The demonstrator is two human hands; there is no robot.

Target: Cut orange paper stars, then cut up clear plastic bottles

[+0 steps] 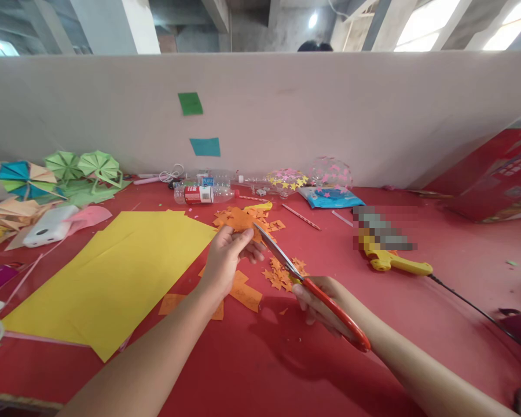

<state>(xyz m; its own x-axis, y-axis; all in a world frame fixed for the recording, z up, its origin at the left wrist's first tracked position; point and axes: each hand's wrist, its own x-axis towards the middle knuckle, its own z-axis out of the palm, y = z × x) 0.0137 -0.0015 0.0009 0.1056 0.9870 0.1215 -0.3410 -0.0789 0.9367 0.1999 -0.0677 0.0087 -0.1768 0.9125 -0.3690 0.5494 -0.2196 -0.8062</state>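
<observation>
My left hand (pixel 234 252) pinches a piece of orange paper (pixel 238 219) between thumb and fingers, above the red table. In my right hand (pixel 319 298) are scissors (pixel 282 255) with red handles, pointing up and left. Their blade tips meet the right edge of the orange paper; the blades look nearly closed. Small orange paper stars (pixel 280 275) lie in a pile below the scissors. Behind the left hand is a heap of orange cut-outs and scraps (pixel 272 223). Flat orange paper pieces (pixel 245 294) rest beneath the left wrist.
Large yellow sheets (pixel 130 266) cover the left side. Plastic bottles (pixel 200 194), a blue packet (pixel 330 197) and a striped paper straw (pixel 301 216) lie toward the partition (pixel 260 116). At right is a yellow glue gun (pixel 395 262) with a black cord. Folded paper umbrellas (pixel 99 166) stand far left.
</observation>
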